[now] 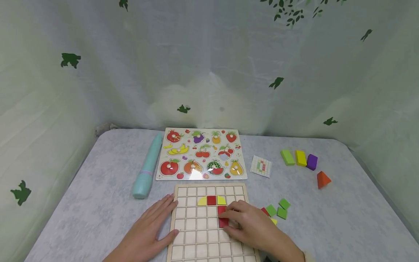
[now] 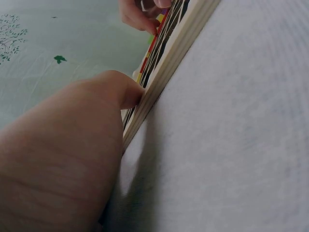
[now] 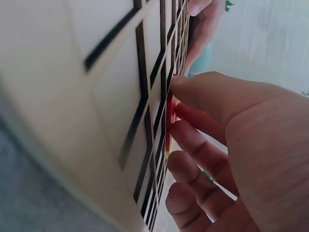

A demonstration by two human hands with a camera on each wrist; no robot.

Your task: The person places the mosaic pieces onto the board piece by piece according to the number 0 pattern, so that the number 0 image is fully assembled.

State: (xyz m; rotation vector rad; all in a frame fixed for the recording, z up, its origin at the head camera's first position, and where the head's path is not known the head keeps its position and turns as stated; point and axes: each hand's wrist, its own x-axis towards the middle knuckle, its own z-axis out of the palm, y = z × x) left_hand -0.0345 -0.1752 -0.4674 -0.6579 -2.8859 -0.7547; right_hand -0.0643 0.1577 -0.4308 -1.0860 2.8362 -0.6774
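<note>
A wooden grid board (image 1: 202, 236) lies in front of me. In its second row a red square tile (image 1: 211, 200) sits between two yellow rounded tiles (image 1: 202, 201). Below the right yellow one is another red tile (image 1: 221, 209). My right hand (image 1: 250, 222) pinches a red square tile (image 1: 223, 223) between thumb and index finger, at the cell just under that one; the right wrist view shows the thumb (image 3: 198, 89) right at the board. Along the board's left edge rests my left hand (image 1: 147, 227), fingers straight and thumb on the rim.
Loose green tiles (image 1: 282, 213), with red and yellow ones, lie beside my right hand. Behind the board are a fruit puzzle (image 1: 203, 174), a small pattern card (image 1: 260, 166) and a turquoise tapered case (image 1: 147, 171). Several coloured blocks (image 1: 301, 158) stand at the right.
</note>
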